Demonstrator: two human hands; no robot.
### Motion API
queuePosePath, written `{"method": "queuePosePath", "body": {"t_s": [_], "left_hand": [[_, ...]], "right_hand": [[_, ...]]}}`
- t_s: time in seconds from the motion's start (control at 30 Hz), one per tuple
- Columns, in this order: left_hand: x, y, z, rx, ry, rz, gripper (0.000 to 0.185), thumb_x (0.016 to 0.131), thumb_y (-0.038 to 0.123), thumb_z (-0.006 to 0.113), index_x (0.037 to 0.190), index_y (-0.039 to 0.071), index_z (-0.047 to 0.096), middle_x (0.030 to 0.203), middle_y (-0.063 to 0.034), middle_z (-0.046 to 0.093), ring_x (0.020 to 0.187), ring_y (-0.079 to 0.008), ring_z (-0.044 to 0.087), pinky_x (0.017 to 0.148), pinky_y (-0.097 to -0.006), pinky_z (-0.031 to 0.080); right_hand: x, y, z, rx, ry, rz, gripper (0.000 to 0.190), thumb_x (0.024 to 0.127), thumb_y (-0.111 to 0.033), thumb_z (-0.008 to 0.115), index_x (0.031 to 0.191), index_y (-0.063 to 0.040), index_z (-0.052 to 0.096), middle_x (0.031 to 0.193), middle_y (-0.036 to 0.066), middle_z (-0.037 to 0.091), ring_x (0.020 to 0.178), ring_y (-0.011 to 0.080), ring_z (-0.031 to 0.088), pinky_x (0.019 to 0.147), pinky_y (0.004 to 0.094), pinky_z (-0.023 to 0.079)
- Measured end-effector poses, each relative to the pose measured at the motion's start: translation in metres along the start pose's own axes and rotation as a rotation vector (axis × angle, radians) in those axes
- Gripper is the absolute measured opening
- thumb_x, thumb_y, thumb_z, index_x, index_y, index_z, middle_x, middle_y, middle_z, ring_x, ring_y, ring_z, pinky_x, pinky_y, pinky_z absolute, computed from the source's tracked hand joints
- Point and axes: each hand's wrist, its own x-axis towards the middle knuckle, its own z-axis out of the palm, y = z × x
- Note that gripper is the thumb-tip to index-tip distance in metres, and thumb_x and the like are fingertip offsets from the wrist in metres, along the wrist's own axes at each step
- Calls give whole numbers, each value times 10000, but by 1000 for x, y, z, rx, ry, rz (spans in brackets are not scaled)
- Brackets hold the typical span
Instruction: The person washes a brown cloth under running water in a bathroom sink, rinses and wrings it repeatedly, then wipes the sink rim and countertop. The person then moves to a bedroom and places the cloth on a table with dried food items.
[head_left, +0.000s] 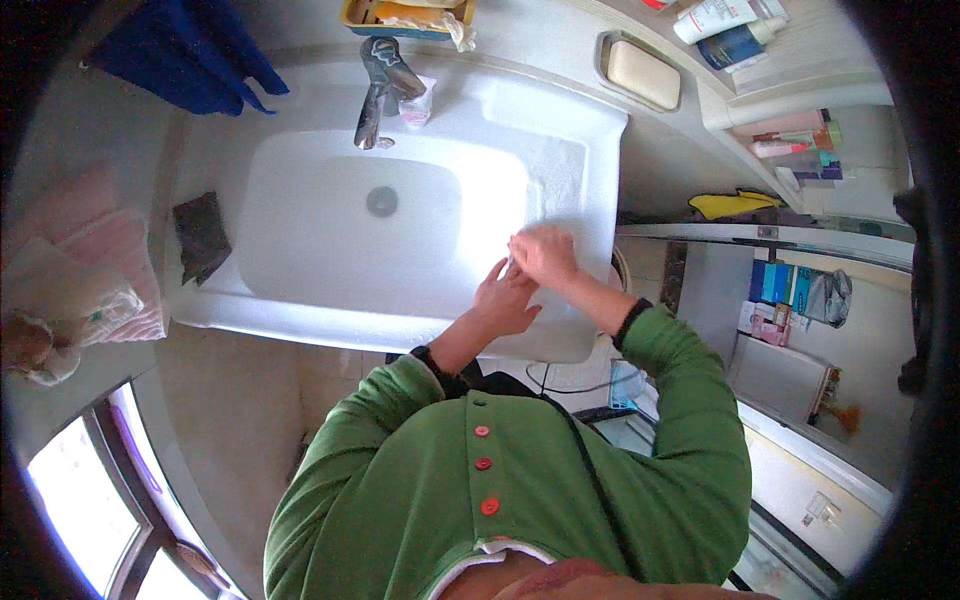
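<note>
Both hands meet over the right front part of a white washbasin (337, 247). My right hand (545, 259) is curled over the fingertips of my left hand (506, 304), which lies below it. The left thumb and another finger stick out apart from the rest. Whether something small sits between the fingers is hidden. Behind the basin's bowl rises a chrome faucet (379, 86), its spout pointing toward the bowl. A round drain (382, 201) shows in the basin floor. The ledge to the right of the bowl looks wet.
A dark cloth (202, 236) lies on the left rim. Beside the faucet stands a small pinkish packet (417, 105). A soap bar (643, 75) rests in a dish at the back right. Blue cloth (187, 56) hangs at the back left; tubes (716, 19) lie on a shelf.
</note>
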Motion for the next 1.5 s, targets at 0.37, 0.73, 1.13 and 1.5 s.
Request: {"method": "queuePosePath", "body": {"t_s": [0.37,0.73,1.13,1.5], "left_hand": [[-1,-3,7,95,60,-10,722,850,354,596,1457,116,284,1543,-40,214,1426,-210,188,1146,-447,192],[9,8,-42,-886,13,-144,529,945,467,464,1340,115,467,1188,-41,615,1175,-254,527,1091,-473,269],[20,38,-63,-2006,-99,35,427,945,260,532,1326,115,407,1185,-66,545,1020,-193,566,874,-371,481],[24,14,-3,-640,394,-297,616,809,183,626,1334,-32,386,1224,-244,522,1065,-349,560,914,-426,461]], "right_hand": [[89,69,-1,-89,100,319,509,950,-441,420,733,-53,667,706,171,649,703,341,644,662,449,491],[6,-17,-150,636,210,348,436,950,-343,553,680,0,567,657,12,569,638,75,514,596,259,427],[-97,-51,-122,950,177,304,436,1012,-295,434,688,-20,532,634,27,562,589,87,508,576,248,425],[-23,84,-52,341,216,487,400,939,-398,505,1112,-46,579,966,95,628,843,206,617,736,318,498]]}}
